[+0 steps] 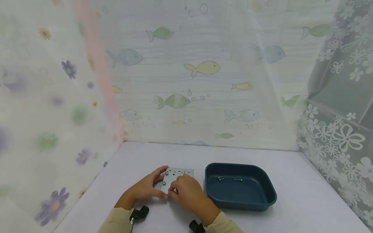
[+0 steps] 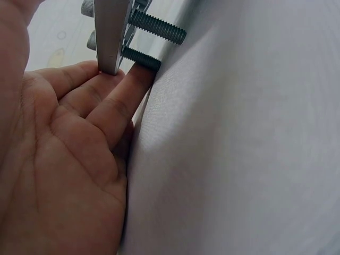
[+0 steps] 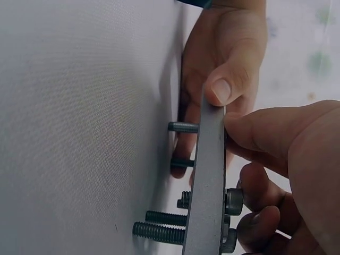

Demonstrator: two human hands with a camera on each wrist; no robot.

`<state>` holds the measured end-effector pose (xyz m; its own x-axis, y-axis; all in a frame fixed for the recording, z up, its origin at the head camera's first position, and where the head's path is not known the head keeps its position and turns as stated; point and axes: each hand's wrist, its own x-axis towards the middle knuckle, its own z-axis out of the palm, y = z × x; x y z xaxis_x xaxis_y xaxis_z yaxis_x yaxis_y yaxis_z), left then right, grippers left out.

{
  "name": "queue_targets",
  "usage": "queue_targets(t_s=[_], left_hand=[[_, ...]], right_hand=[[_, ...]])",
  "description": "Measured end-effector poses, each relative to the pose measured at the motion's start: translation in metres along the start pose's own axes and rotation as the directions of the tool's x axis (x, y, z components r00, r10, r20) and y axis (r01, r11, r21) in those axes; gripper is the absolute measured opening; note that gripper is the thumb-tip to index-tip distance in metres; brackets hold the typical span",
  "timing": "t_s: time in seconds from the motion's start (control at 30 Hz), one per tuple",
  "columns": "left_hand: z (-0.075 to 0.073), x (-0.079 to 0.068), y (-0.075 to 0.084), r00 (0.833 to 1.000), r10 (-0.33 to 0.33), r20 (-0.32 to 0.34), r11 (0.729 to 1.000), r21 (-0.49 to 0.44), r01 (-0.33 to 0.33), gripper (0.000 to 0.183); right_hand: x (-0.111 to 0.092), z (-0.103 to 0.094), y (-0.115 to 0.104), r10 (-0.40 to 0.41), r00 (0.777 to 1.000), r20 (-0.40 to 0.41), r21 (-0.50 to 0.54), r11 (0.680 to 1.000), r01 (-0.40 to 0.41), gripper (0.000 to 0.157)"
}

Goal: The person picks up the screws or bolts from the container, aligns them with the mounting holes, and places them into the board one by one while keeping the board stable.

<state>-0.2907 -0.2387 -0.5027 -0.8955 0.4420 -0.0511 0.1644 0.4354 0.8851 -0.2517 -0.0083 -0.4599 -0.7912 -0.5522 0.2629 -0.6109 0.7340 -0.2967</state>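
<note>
A flat silver metal plate [image 1: 168,186] with holes is held a little above the white table, with several socket-head bolts [image 3: 234,202] through it. Their threaded shanks [image 2: 158,26] stick out underneath. My left hand [image 1: 145,187] grips the plate's left side, thumb at the near edge and fingers at the far edge and below. Over the plate's near right part, my right hand [image 1: 187,194] pinches with thumb and index finger against the upper face. A thin bolt shank [image 3: 183,127] comes out directly opposite that pinch; its head is hidden by the fingers.
To the right stands a dark blue tray [image 1: 242,206] with a few loose bolts [image 1: 220,178] inside. Fish-patterned curtain [image 1: 204,97] closes off the back, and flowered sheets hang at both sides. A small black wrist camera [image 1: 140,212] is worn on each wrist.
</note>
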Motion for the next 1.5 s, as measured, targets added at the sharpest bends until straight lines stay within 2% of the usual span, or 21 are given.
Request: queue_targets(t_s=[0.3,0.6,0.83,1.3,1.5], left_hand=[[-0.005,0.004,0.003,1.000,0.028,0.014,1.000,-0.015,-0.028,0.118],[-0.012,0.009,0.003,0.999,0.045,0.002,0.999,0.000,-0.045,0.118],[-0.012,0.010,0.001,0.999,0.040,0.018,0.999,-0.015,-0.040,0.118],[-0.010,0.005,-0.002,1.000,0.010,0.021,1.000,0.011,-0.010,0.117],[-0.009,0.010,-0.009,1.000,0.011,0.013,0.999,0.035,-0.011,0.116]], right_hand=[[0.004,-0.005,0.000,0.018,1.000,0.010,-0.016,1.000,-0.018,0.005],[0.009,-0.006,0.001,-0.007,0.999,-0.033,-0.032,0.999,0.006,0.004],[0.010,-0.004,0.001,0.017,1.000,-0.010,-0.004,1.000,-0.017,0.006],[0.007,0.001,-0.001,0.034,0.999,0.005,0.055,0.998,-0.034,0.005],[0.010,0.006,0.002,0.041,0.999,0.010,0.046,0.998,-0.042,0.007]])
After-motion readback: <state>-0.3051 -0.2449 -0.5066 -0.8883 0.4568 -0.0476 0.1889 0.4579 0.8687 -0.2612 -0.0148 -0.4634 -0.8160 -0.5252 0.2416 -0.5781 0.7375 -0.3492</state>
